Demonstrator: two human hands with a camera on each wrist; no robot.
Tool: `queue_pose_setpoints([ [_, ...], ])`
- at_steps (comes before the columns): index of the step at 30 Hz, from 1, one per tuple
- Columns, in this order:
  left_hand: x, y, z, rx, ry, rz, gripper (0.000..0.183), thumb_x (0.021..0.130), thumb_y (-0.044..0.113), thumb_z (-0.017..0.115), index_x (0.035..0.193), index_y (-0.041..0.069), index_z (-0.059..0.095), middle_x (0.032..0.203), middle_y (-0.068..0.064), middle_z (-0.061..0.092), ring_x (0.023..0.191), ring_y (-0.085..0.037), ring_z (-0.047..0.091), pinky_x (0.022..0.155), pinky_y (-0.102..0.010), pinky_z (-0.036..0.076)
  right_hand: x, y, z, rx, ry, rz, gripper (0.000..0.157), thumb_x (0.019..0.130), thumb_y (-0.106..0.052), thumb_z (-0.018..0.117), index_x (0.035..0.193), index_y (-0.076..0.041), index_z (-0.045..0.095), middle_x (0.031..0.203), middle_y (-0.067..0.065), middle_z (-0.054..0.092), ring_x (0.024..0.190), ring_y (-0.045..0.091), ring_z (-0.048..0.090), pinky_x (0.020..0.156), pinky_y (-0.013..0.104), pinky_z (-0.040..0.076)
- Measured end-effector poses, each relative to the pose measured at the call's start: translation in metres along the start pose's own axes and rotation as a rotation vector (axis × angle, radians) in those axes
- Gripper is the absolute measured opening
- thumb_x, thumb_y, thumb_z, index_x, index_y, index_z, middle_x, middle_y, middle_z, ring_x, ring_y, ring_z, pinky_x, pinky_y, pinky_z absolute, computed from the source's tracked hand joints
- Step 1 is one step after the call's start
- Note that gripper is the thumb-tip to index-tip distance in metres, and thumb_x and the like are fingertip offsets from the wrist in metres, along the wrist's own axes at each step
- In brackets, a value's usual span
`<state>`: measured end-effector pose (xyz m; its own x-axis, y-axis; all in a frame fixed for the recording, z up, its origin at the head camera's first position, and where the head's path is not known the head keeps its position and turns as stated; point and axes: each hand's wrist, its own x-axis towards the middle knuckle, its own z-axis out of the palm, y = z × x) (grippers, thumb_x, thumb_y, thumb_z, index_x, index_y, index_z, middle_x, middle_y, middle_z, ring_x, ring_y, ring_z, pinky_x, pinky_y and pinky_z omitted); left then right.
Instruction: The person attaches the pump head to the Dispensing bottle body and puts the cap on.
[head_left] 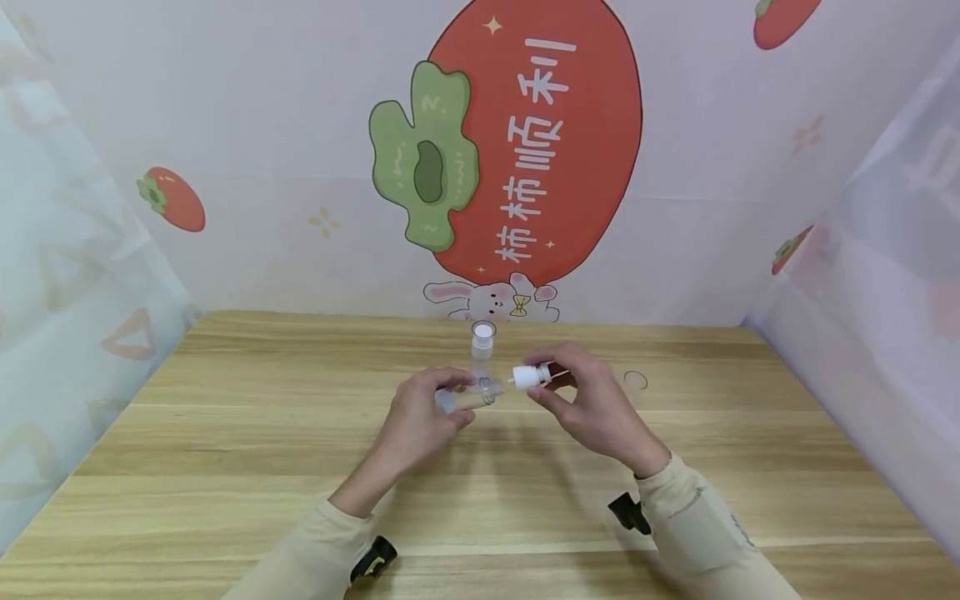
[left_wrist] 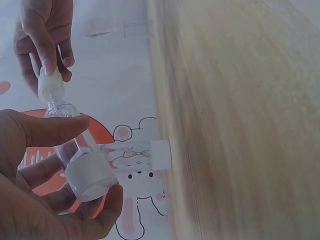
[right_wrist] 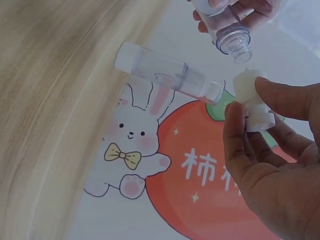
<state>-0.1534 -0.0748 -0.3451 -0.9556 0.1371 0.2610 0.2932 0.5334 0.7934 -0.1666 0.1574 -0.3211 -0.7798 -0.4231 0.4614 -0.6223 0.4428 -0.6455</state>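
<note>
My left hand (head_left: 420,417) holds a small clear bottle (right_wrist: 223,29) tipped on its side, its open threaded neck pointing right. The white base (left_wrist: 91,175) of this bottle shows between thumb and fingers in the left wrist view. My right hand (head_left: 596,404) pinches a white pump head (right_wrist: 247,89) between thumb and fingers. The pump head faces the bottle's mouth, with a narrow gap between them in the right wrist view. Just behind the held bottle, a second clear bottle (head_left: 482,345) with a white base and a white top stands upright on the table.
A clear round piece with a thin dark rim (head_left: 635,380) is on the wooden table (head_left: 300,467), right of my right hand. A printed backdrop (head_left: 285,250) rises at the table's far edge, and white sheets (head_left: 67,250) hang at both sides.
</note>
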Motion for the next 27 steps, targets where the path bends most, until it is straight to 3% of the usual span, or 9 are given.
queue_pose_setpoints([
  [27, 0.0009, 0.0011, -0.0029, 0.012, -0.011, -0.038, 0.039, 0.079, -0.003, 0.082, 0.116, 0.006, 0.075, 0.114, -0.011, 0.072, 0.106, -0.029, 0.062, 0.088, -0.048, 0.051, 0.0003, -0.0015, 0.0057, 0.0, -0.02, 0.044, 0.037, 0.085, 0.011, 0.074, 0.119, -0.001, 0.067, 0.112, 0.007, 0.066, 0.095, 0.022, 0.067, 0.08, 0.033, 0.058],
])
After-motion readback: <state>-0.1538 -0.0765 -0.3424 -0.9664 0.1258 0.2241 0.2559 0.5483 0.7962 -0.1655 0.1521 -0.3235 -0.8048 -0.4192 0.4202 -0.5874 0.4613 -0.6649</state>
